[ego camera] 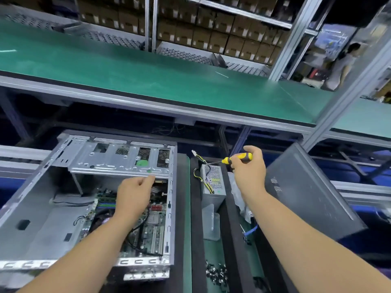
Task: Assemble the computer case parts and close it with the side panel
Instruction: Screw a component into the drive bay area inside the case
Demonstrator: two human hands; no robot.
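**Currently: fitting stage, case open, driver in hand**

- Open grey steel computer case (38,199): lying on its side at my left, green motherboard (156,227) showing inside, silver drive cage (118,157) spanning its far end.
- Left hand (134,192): I am reaching it into the case just under the cage's near edge; the fingers are curling together at the tips, but I cannot tell whether they are pinching anything.
- Right hand (249,167): I am gripping the yellow-and-black-handled screwdriver (237,157), fingers wrapped round the handle, its tip pointing left above the grey boxed power supply (212,186), which is sitting outside the case, wires trailing.
- Dark grey side panel (311,193): leaning at my right, well apart from the case.
- Small dark screws (216,271): lying heaped on the mat near me.

Judgement: I am working mid-assembly, on the cage. The next move probably calls for bringing the driver across to the left hand's spot; supply and panel are waiting.
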